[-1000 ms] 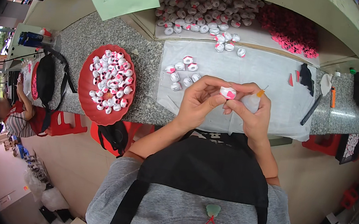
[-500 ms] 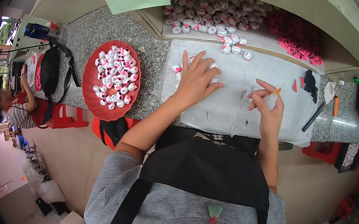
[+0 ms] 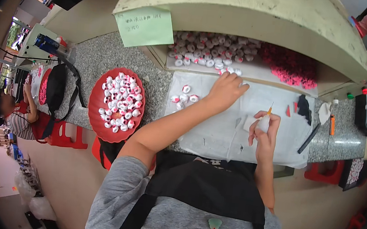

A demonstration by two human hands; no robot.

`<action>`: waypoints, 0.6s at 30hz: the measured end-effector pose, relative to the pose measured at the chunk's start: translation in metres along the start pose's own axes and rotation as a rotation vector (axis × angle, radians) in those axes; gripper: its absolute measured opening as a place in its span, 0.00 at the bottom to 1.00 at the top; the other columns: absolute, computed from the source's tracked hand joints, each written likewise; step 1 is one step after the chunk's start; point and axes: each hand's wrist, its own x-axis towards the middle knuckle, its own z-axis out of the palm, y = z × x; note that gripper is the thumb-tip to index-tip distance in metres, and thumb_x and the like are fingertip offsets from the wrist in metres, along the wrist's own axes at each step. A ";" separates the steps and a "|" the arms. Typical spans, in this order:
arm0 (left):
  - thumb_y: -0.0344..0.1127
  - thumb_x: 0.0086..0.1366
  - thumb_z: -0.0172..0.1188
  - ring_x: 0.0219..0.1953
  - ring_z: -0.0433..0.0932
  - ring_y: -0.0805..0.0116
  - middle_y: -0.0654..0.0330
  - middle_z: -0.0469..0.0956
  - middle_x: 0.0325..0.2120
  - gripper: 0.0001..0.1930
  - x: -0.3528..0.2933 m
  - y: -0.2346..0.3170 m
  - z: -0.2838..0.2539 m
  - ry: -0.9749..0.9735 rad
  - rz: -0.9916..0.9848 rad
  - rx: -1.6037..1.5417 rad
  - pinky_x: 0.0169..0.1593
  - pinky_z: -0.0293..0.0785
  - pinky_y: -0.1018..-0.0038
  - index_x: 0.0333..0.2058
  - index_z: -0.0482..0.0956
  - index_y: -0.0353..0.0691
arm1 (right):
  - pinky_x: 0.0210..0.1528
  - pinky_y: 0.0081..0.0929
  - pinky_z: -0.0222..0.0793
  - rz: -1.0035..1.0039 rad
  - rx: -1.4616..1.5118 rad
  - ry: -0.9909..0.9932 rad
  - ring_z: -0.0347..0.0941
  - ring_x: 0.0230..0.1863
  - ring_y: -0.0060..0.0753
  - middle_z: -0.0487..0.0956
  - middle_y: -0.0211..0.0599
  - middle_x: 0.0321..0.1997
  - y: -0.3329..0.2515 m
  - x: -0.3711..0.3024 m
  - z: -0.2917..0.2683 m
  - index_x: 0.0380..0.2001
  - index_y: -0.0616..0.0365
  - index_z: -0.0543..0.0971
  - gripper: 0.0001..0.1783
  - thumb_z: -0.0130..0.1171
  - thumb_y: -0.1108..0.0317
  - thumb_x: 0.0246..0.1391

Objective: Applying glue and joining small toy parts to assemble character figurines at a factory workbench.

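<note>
My left hand [image 3: 227, 92] reaches to the shelf's front edge. Its fingers are bent, slightly apart, over several small white rounded pieces [image 3: 222, 67] with pink parts; its fingertips are partly hidden. In my right hand [image 3: 264, 132] is a small white squeeze bottle [image 3: 263, 123], its orange needle tip pointing up. This hand is above the white sheet [image 3: 208, 136] on the bench. A small group of the same white pieces [image 3: 186, 88] lies at the sheet's left side, below my left forearm.
A red scalloped bowl [image 3: 94, 103] of white-and-pink pieces stands at left. The shelf holds more white pieces [image 3: 201, 48] and a pink heap [image 3: 290, 68]. At right lie black cloth [image 3: 304, 108], a dark strip-like tool [image 3: 308, 139] and an orange stick [image 3: 332, 125]. Another person [image 3: 20, 117] sits far left.
My left hand has left the pieces on the sheet and moved up and right to the shelf edge. The right hand still holds the bottle. The whole view has shifted.
</note>
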 end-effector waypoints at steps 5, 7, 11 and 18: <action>0.29 0.44 0.50 0.29 0.68 0.66 0.59 0.68 0.20 0.07 0.006 0.007 0.015 -0.174 0.030 0.180 0.32 0.62 0.75 0.25 0.73 0.41 | 0.18 0.20 0.66 -0.003 -0.054 0.070 0.64 0.29 0.27 0.59 0.40 0.39 -0.002 -0.009 -0.006 0.37 0.63 0.59 0.17 0.42 0.75 0.38; 0.27 0.44 0.50 0.29 0.68 0.65 0.59 0.67 0.21 0.07 0.005 0.010 0.012 -0.087 -0.011 0.014 0.33 0.63 0.75 0.26 0.72 0.40 | 0.21 0.22 0.68 0.008 -0.032 0.087 0.64 0.31 0.29 0.59 0.41 0.40 -0.006 -0.011 -0.006 0.38 0.64 0.60 0.17 0.42 0.75 0.39; 0.23 0.45 0.53 0.27 0.69 0.68 0.61 0.67 0.25 0.09 -0.001 0.019 -0.024 -0.035 -0.260 -0.556 0.32 0.65 0.78 0.28 0.69 0.37 | 0.24 0.25 0.69 -0.119 -0.079 0.154 0.66 0.31 0.31 0.62 0.41 0.39 -0.021 -0.011 -0.002 0.39 0.67 0.62 0.17 0.43 0.77 0.40; 0.21 0.46 0.55 0.27 0.66 0.79 0.63 0.68 0.28 0.13 -0.033 0.032 -0.058 0.103 -0.742 -1.465 0.29 0.63 0.87 0.33 0.67 0.36 | 0.22 0.18 0.63 -0.312 0.248 0.209 0.63 0.27 0.24 0.64 0.40 0.32 -0.036 0.004 0.015 0.28 0.60 0.63 0.17 0.56 0.80 0.32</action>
